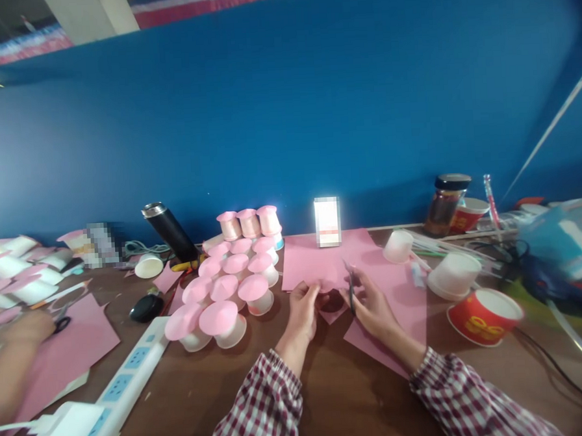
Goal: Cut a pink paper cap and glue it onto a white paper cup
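Note:
Pinched in my left hand point(303, 306) is a small piece of pink paper point(330, 285), held above the table. My right hand point(372, 305) grips a pair of scissors point(351, 293), its blades pointing up and away beside the paper. Below and between my hands lies a pink scrap point(334, 316) with a dark round opening. Larger pink sheets point(400, 297) are spread under and behind my right hand. To the left of my hands stand rows of paper cups point(229, 335), each topped with a pink paper disc point(218, 318).
A white power strip point(133, 376) and black mouse point(146, 308) lie left. A black thermos point(169, 231) leans at the back. White cups point(454, 276), a red cup point(485, 316) and a dark jar point(446, 206) stand right. Another person's hand point(26, 326) is at far left.

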Demonstrator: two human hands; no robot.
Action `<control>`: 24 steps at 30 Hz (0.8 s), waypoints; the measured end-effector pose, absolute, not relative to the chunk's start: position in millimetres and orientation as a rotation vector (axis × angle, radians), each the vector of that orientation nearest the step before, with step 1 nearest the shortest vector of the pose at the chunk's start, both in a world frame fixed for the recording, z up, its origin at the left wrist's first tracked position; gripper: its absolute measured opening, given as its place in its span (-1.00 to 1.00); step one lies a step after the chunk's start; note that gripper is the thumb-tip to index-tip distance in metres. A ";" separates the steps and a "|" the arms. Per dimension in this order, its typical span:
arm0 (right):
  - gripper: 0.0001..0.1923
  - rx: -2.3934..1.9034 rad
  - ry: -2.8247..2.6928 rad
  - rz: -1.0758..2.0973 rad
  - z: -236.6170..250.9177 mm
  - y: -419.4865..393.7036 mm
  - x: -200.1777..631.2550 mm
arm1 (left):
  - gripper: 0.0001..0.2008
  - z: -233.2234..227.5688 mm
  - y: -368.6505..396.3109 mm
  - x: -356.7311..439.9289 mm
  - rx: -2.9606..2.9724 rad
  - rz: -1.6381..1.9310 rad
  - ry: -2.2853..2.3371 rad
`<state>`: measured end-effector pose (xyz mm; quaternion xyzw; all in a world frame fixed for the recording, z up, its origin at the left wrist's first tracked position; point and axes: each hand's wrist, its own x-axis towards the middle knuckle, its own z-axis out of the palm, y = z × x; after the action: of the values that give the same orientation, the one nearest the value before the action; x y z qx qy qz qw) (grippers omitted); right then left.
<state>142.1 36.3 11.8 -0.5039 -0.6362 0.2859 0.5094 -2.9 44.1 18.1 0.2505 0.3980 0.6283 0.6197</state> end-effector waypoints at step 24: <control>-0.64 -1.337 -1.490 0.598 15.6 51.3 164.7 | -0.70 16.1 50.5 -11.5 0.706 1.474 0.987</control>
<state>164.7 51.3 15.6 -0.5533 -0.6166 0.2477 0.5023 -11.5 50.5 16.1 0.3018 0.4219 0.6300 0.5779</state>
